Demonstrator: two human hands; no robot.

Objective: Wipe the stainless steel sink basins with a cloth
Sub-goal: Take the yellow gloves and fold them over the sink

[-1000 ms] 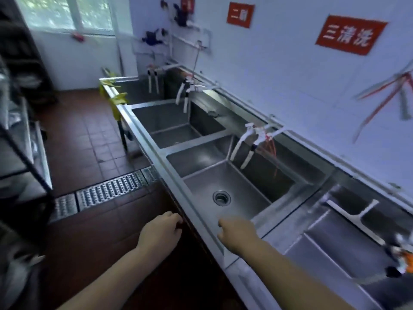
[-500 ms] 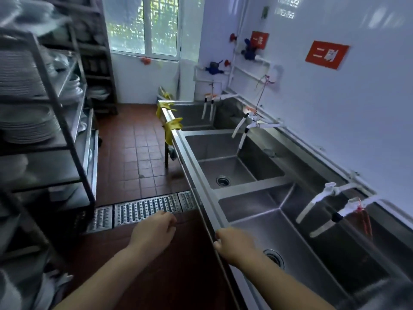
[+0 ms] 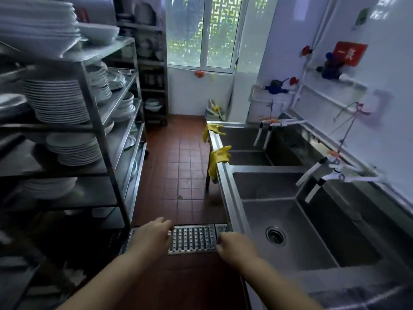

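A row of stainless steel sink basins runs along the right wall. The nearest basin (image 3: 290,222) has a round drain (image 3: 275,236) in its floor, and a second basin (image 3: 248,144) lies farther back. My left hand (image 3: 149,237) hangs over the floor with loosely curled fingers and holds nothing. My right hand (image 3: 234,247) hovers beside the sink's front rim (image 3: 230,198), fingers loosely curled, also holding nothing. Two yellow rubber gloves (image 3: 219,159) hang over the front rim farther along. No cloth is visible.
White taps (image 3: 312,175) reach over the basins from the right wall. A metal rack (image 3: 98,121) stacked with white plates fills the left side. A metal drain grate (image 3: 192,238) crosses the red tile floor under my hands. A window closes the far end of the aisle.
The view has swung left and forward along the aisle; the sinks slid to the right of the frame. Both hands stay out in front, holding nothing, and now hang over the floor grate.
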